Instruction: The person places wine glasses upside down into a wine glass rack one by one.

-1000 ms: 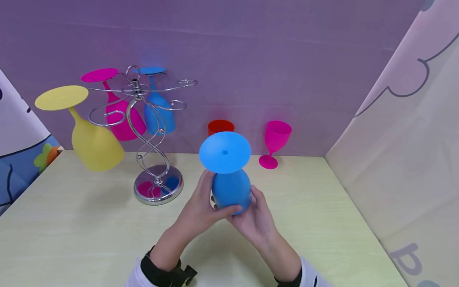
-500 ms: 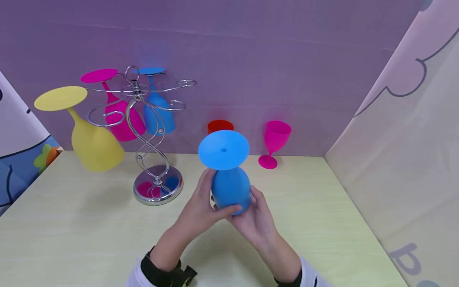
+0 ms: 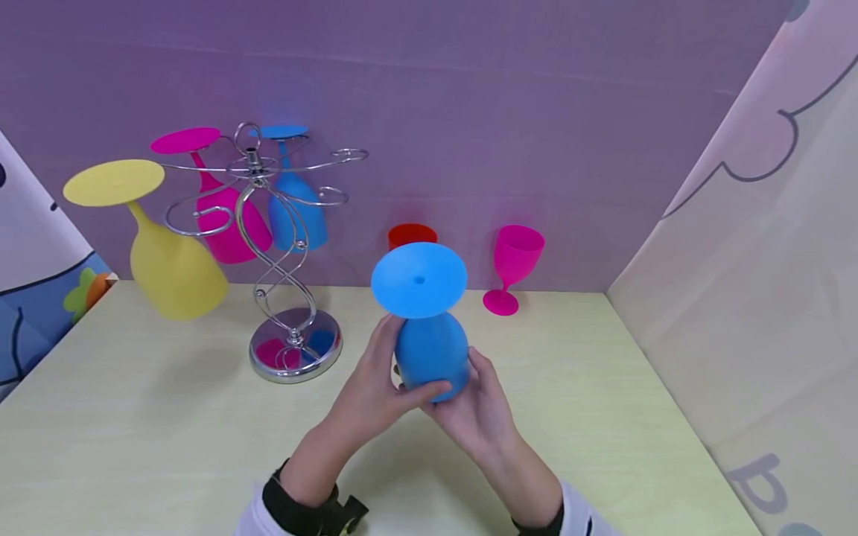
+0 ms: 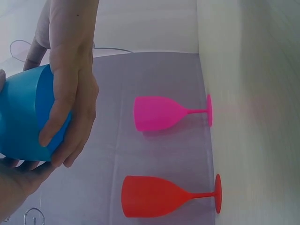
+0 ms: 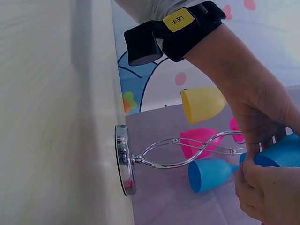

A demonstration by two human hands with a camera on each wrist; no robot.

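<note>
Blue upturned goblet (image 3: 431, 346) is gripped by left hand (image 3: 375, 383) and right hand (image 3: 474, 409); yellow strap label (image 5: 178, 19) reads 左手.

Blue goblet (image 3: 427, 335) matt plast.; rack base (image 3: 298, 363) glossy met.

A yellow label (image 5: 178, 19) on the black strap (image 5: 199, 31) round the person's left wrist (image 5: 211, 52) bears two small dark characters, set at a slant; they look like the Chinese 左手, though blur leaves them uncertain. On the pale cloth (image 3: 751, 313) at the head view's right edge stands one tilted grey letter (image 3: 761, 484), p or d; which, I cannot tell.
</note>
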